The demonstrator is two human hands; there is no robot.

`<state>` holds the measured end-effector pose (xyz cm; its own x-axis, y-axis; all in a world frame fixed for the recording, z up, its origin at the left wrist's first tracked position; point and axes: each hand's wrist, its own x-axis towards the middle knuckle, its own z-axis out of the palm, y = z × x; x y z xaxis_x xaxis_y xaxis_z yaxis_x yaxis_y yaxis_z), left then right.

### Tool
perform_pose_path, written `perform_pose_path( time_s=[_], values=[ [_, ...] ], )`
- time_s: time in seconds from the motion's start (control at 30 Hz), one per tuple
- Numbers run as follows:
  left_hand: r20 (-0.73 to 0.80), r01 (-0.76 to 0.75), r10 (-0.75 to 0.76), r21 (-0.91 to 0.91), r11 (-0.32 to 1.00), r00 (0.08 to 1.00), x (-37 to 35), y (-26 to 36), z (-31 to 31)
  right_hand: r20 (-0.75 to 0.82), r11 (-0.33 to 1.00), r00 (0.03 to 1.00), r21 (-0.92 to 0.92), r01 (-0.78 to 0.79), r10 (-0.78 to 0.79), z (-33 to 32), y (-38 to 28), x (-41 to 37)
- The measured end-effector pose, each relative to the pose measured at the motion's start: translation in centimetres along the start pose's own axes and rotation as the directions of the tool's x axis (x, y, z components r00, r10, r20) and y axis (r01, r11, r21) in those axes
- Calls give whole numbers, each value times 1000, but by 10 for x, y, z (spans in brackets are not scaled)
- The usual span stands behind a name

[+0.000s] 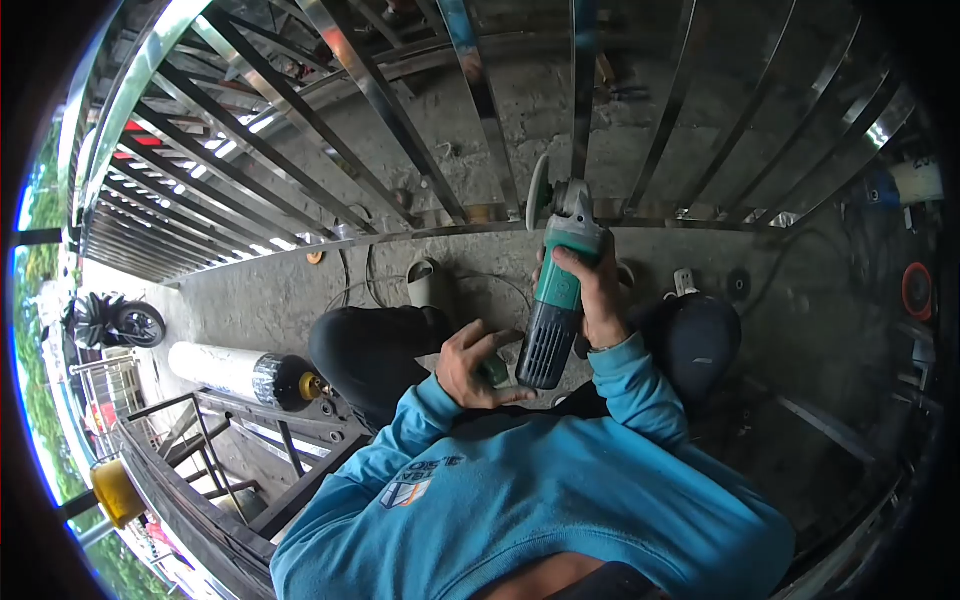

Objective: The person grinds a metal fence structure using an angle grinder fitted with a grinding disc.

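Observation:
In the head view my right hand (592, 290) is wrapped round the green and black body of an angle grinder (560, 290). The grinder points away from me, its disc (538, 192) standing edge-up at the left of the grey gear head. Beside the grinder's rear end is my left hand (475, 368), thumb and forefinger spread apart towards the black housing. A small green thing (492, 371) shows between them; I cannot tell whether the hand holds it. Just beyond the disc lies the bottom rail (480, 214) of a shiny metal railing with upright bars (480, 100).
A white gas cylinder (225, 368) lies on the concrete floor at the left, near a dark metal frame (210, 500). Cables (370, 280) run across the floor by my slipper (425, 285). Further left stand a motorcycle (120, 322) and a yellow container (118, 493).

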<state>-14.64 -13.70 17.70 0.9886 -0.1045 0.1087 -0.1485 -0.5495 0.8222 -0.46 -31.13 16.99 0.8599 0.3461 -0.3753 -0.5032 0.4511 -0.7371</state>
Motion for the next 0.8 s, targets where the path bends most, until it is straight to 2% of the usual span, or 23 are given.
perform_pose_path(
  time_s=[0.07,0.13,0.23,0.37,0.43,0.53,0.63,0.8],
  values=[
    [-9,-179,185,192,965,983,-2,-5,2,-6,1000,1000,1,-4,4,1,1,1],
    [-6,-196,203,221,955,979,-6,-12,2,4,994,996,67,-90,90,2,0,1],
    [-91,-264,299,281,923,950,-11,-13,4,68,979,988,142,-146,138,1,5,4],
    [-164,-239,283,243,940,945,-17,-12,9,105,969,981,169,-182,166,-1,16,7],
    [-145,-217,257,247,945,955,-16,-14,8,53,994,993,39,-105,103,3,17,6],
    [-111,-169,208,288,942,972,-19,-20,4,-53,997,996,18,-69,70,4,30,8],
    [-114,-199,243,307,931,963,-19,-26,1,-118,996,990,38,-75,79,5,36,8],
    [-123,-169,218,322,932,968,-21,-27,-1,-146,996,985,42,-85,90,9,36,8]
  ],
)
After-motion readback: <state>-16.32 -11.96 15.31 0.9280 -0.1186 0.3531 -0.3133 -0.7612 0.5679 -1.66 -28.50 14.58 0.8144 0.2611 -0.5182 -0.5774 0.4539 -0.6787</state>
